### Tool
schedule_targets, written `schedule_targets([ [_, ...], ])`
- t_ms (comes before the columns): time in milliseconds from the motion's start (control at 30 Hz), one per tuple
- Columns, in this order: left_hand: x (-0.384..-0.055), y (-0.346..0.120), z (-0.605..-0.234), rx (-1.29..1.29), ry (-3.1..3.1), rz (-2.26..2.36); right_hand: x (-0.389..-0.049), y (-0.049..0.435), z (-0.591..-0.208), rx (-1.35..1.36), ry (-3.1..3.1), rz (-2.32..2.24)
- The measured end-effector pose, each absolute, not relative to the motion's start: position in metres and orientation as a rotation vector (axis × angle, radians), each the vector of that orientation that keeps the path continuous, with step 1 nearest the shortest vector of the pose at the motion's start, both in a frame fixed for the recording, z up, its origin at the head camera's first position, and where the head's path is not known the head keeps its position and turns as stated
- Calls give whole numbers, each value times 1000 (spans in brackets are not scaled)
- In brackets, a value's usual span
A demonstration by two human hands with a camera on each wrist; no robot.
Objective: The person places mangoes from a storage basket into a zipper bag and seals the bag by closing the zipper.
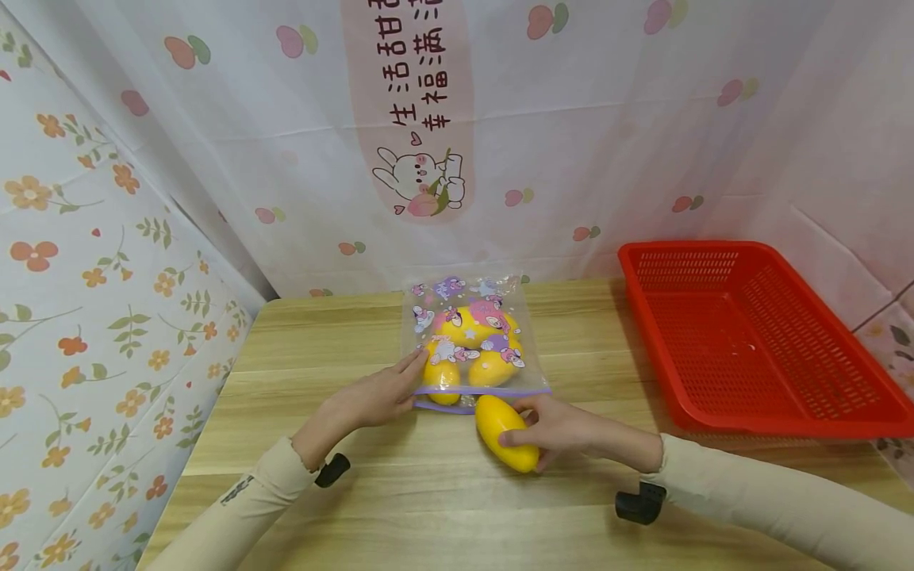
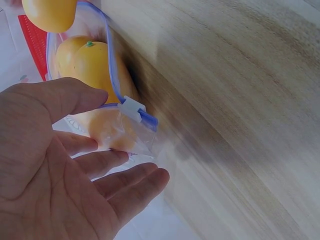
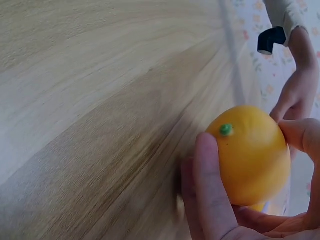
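My right hand (image 1: 564, 428) grips a yellow mango (image 1: 497, 420) between thumb and fingers, at the mouth of a clear zip bag (image 1: 531, 369). The mango's small green stem end (image 3: 226, 129) shows in the right wrist view. Printed with cartoon figures, the bag lies flat with its purple-edged opening towards me. Several yellow mangoes (image 1: 493, 369) are inside it. My left hand (image 1: 378, 396) is at the bag's left side, fingers loosely extended. In the left wrist view its thumb is by the purple rim, near a white slider (image 2: 132, 108), and the mouth gapes.
A red plastic basket (image 1: 660, 357) with mesh walls stands on the right of the wooden table (image 1: 343, 500). Printed cloths (image 1: 286, 182) hang behind the table and at its left. Black wrist mounts (image 1: 640, 504) stick out below both sleeves.
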State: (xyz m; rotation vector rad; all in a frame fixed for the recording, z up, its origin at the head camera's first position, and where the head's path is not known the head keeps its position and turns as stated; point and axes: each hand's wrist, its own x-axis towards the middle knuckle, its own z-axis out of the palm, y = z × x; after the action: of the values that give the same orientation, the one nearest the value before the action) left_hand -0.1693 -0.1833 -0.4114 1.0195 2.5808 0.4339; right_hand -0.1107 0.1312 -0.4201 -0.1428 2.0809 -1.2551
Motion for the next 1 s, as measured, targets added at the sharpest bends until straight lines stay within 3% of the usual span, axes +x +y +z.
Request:
schedule_targets([
  [1000,-170,-183,-415,1017,2581,431,-109,117,-429,-88,2093,-1425],
])
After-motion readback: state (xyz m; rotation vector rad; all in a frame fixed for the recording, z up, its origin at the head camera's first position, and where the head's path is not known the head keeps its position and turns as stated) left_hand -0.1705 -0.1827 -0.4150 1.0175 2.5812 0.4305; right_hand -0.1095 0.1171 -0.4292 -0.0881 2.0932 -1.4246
